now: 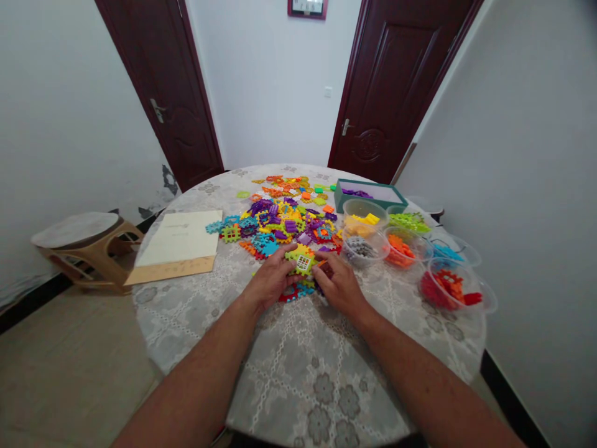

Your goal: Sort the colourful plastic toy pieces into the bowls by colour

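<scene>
Near the middle of the round table, my left hand grips a yellow-green plastic piece with a white lattice window in it. The fingers of my right hand are closed on the right side of the same piece. Beneath and between my hands lie red and blue pieces. Just beyond my hands spreads a pile of interlocking plastic pieces in purple, blue, yellow, green and orange. Some of my fingertips are hidden behind the held piece.
On the right stand several clear round bowls with sorted pieces, among them a gray-filled bowl and a red-filled bowl. Behind them is a green box with purple pieces. A cream folder lies left; a wooden stool stands beyond.
</scene>
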Action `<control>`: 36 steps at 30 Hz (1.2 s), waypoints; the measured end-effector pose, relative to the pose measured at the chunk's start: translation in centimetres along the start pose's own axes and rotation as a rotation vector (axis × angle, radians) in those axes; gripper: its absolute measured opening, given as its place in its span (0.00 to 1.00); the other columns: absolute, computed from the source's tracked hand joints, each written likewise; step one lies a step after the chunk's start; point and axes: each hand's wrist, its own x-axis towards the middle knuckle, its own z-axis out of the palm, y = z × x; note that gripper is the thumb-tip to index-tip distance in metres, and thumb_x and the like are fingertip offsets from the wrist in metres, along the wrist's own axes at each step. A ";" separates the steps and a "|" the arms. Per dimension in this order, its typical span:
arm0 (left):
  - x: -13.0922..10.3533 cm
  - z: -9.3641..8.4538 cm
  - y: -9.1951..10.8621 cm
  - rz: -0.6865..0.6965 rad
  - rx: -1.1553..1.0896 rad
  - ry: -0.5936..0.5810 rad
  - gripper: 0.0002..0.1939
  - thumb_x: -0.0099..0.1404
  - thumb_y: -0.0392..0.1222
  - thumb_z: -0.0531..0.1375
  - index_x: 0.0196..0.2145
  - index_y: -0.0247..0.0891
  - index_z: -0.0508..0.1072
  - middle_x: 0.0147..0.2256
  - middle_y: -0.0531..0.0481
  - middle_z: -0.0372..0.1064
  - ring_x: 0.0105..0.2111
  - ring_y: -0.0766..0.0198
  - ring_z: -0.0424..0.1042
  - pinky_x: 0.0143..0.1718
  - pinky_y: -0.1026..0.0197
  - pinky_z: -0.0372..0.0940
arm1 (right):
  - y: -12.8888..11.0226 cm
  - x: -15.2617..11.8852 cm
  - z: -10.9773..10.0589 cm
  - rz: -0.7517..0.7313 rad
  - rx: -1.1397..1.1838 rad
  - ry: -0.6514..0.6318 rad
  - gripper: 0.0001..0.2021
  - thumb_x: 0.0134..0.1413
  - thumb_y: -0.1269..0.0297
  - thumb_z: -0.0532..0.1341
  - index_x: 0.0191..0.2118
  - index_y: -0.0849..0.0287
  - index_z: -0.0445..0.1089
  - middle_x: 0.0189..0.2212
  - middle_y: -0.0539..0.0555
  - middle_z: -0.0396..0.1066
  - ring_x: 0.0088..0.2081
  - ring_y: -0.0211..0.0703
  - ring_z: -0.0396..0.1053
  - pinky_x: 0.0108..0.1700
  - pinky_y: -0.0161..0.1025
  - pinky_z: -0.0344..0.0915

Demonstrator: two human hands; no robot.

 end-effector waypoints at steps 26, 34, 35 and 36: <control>0.3 0.0 0.4 0.022 0.330 -0.020 0.30 0.57 0.55 0.71 0.53 0.37 0.74 0.47 0.41 0.80 0.43 0.53 0.80 0.46 0.52 0.75 | -1.1 2.2 -3.7 0.176 0.268 -0.088 0.14 0.57 0.65 0.61 0.50 0.56 0.70 0.37 0.49 0.75 0.33 0.39 0.71 0.35 0.36 0.68; 0.1 -0.5 1.4 0.131 0.552 0.199 0.24 0.61 0.56 0.64 0.48 0.37 0.75 0.39 0.45 0.81 0.33 0.57 0.79 0.38 0.55 0.73 | 1.4 7.2 -16.6 0.113 -0.410 0.259 0.17 0.56 0.61 0.63 0.51 0.58 0.74 0.41 0.54 0.77 0.40 0.44 0.73 0.46 0.41 0.69; 0.0 -0.4 1.5 0.157 0.617 0.204 0.23 0.62 0.56 0.63 0.48 0.37 0.75 0.38 0.45 0.81 0.33 0.57 0.79 0.38 0.55 0.73 | 2.5 8.2 -18.6 0.132 -0.519 0.313 0.17 0.55 0.62 0.63 0.51 0.58 0.74 0.43 0.55 0.77 0.43 0.46 0.73 0.49 0.42 0.69; 0.0 -0.4 1.6 0.182 0.688 0.207 0.23 0.62 0.57 0.61 0.47 0.37 0.76 0.37 0.46 0.81 0.32 0.57 0.79 0.37 0.56 0.72 | 3.7 9.1 -20.5 0.175 -0.610 0.356 0.18 0.56 0.63 0.64 0.52 0.59 0.74 0.44 0.56 0.78 0.44 0.46 0.74 0.51 0.42 0.68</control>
